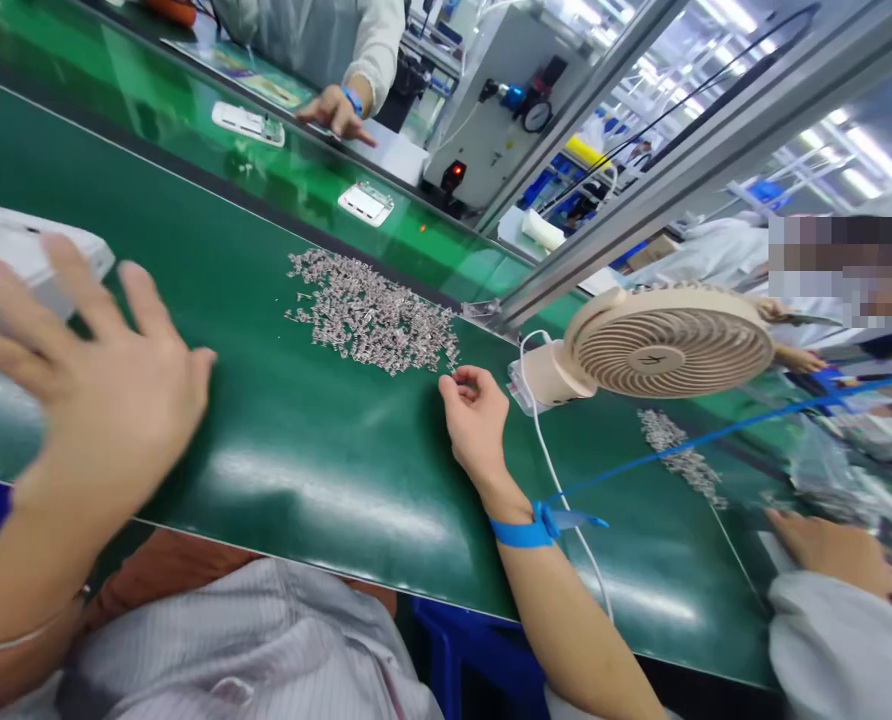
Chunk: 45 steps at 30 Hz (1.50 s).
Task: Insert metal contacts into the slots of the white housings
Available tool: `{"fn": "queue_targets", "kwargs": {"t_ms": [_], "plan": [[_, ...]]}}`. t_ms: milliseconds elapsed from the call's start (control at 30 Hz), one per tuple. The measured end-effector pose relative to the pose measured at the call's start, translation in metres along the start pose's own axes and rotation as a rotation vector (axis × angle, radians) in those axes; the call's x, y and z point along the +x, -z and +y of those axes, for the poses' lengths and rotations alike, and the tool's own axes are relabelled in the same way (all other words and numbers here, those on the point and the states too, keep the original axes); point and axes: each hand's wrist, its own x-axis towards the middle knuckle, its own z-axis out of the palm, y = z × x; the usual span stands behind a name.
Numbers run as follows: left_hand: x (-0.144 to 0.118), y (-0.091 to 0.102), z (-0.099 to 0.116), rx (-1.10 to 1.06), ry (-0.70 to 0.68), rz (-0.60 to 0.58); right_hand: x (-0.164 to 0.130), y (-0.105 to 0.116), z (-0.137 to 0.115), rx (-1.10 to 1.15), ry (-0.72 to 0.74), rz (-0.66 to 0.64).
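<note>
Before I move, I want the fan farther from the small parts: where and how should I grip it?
Probably by the stem, from the near side with the right hand: the stem is slimmer than the round head and nearer that hand. Mind the white cord.

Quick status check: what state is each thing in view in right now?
Left hand: open, fingers spread, blurred
White casing: partly hidden behind the left hand
Right hand: fingers curled; can't tell whether it holds a part
Small metal parts: loose, heaped on the green surface
Blue wrist strap: fastened around the right wrist
Fan: can't tell if running
Red indicator light: lit
Pressure gauge: too small to read
</note>
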Motion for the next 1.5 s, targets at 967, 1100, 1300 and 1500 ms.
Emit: {"fn": "queue_targets", "kwargs": {"t_ms": [967,1100,1300,1500], "plan": [[-0.072,-0.043,0.047,-0.081,-0.907,-0.035,0.004,-0.016,-0.020,-0.296,0.555,-0.039],[-0.072,-0.047,0.047,-0.061,-0.889,-0.048,0.003,-0.021,-0.021,-0.233,0.552,-0.118],[-0.070,-0.048,0.044,-0.100,-0.895,-0.044,0.005,-0.019,-0.021,-0.166,0.553,-0.070],[-0.064,-0.054,0.037,-0.079,-0.961,0.030,-0.017,-0.020,-0.029,-0.103,0.635,-0.139]]}}
